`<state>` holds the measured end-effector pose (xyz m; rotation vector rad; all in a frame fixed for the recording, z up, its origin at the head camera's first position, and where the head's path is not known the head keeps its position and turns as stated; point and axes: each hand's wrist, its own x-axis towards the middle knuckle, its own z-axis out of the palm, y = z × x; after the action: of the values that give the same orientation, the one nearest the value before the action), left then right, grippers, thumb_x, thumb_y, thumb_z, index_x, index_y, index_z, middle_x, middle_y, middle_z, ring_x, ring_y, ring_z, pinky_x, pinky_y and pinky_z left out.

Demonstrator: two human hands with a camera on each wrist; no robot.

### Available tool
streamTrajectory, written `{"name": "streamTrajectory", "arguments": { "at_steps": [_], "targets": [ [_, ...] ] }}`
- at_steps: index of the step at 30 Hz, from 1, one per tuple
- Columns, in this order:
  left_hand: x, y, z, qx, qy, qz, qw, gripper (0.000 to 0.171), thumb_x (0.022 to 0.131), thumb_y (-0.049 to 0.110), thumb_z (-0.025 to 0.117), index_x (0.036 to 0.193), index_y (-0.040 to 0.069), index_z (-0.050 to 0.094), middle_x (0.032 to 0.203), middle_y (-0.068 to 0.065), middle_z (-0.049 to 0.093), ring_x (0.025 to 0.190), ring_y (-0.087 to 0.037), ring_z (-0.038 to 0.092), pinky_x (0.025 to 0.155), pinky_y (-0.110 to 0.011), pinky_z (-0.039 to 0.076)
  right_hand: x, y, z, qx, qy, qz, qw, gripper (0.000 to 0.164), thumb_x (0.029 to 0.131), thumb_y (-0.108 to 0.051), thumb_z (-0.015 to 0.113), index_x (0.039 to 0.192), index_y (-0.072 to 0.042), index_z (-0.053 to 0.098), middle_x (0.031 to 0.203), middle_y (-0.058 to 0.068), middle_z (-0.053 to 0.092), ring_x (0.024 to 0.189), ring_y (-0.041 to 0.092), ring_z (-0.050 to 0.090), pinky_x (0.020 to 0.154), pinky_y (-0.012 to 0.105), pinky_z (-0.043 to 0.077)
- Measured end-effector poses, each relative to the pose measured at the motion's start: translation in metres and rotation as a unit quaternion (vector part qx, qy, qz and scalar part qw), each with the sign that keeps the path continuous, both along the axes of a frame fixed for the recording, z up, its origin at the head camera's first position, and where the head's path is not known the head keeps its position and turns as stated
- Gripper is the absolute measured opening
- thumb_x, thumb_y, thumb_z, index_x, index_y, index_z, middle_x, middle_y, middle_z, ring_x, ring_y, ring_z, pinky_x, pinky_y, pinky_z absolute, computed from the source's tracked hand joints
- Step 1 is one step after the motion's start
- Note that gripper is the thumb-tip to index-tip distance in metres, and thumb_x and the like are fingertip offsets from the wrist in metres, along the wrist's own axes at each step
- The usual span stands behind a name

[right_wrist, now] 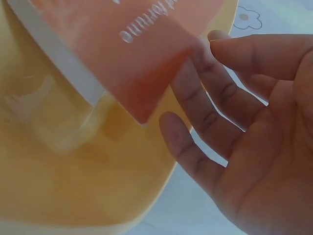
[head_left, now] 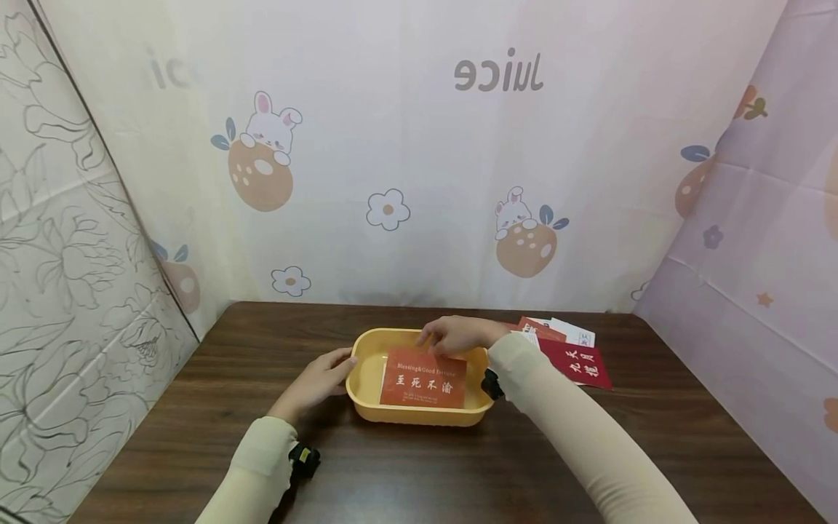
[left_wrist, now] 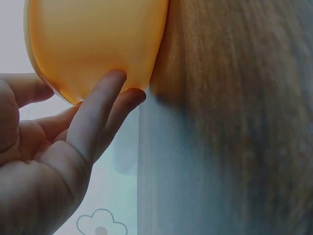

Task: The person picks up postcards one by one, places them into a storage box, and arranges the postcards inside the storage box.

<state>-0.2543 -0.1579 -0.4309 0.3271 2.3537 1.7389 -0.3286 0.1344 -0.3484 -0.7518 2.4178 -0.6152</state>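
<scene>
On the brown wood-grain bench [head_left: 419, 469], the left hand [head_left: 322, 380] grips an oblong yellow plastic tub [head_left: 422, 416]. The right hand [head_left: 461, 334], loosely extended, touches a rectangular red card [head_left: 424, 394] inside.

Smooth yellow plastic basin [head_left: 419, 415], glossy paper card [head_left: 423, 393], wood-grained table [head_left: 366, 477].

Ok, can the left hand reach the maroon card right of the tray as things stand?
Probably not directly: the left hand is at the left end of the yellow tray, with the tray and right forearm between it and the maroon card.
</scene>
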Motion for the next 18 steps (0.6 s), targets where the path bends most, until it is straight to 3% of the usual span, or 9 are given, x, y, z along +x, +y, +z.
{"name": "streamTrajectory", "arguments": {
  "at_steps": [5,8,18],
  "targets": [
    [-0.0005,0.0002,0.0003,0.0,-0.001,0.002,1.0,0.049,0.108,0.024,0.048,0.149,-0.004,0.041,0.143,-0.028,0.049,0.119,-0.037,0.06,0.086,-0.042,0.059,-0.0019,-0.0007,-0.0028,-0.004,-0.028,0.0,1.0,0.032,0.097,-0.005,0.06,0.129,-0.009,0.064,0.106,0.006,0.065,0.096,0.026,0.064,0.089,0.042,0.053],
    [-0.0009,0.0001,0.0,-0.002,-0.003,0.007,1.0,0.049,0.108,0.024,0.048,0.149,-0.003,0.042,0.143,-0.028,0.049,0.12,-0.038,0.059,0.085,-0.042,0.059,-0.0024,-0.0018,-0.0046,0.01,-0.039,-0.001,0.999,0.033,0.098,-0.009,0.061,0.131,-0.01,0.062,0.105,0.005,0.063,0.095,0.024,0.063,0.091,0.045,0.053],
    [-0.0018,-0.0003,0.0001,-0.001,-0.006,0.007,1.0,0.049,0.108,0.024,0.049,0.148,-0.003,0.043,0.142,-0.027,0.049,0.12,-0.037,0.059,0.085,-0.042,0.059,0.0022,-0.0086,-0.009,0.077,-0.049,0.008,0.996,0.038,0.095,-0.016,0.068,0.132,-0.013,0.061,0.111,0.0,0.061,0.102,0.016,0.057,0.094,0.038,0.05]
  ]
}}
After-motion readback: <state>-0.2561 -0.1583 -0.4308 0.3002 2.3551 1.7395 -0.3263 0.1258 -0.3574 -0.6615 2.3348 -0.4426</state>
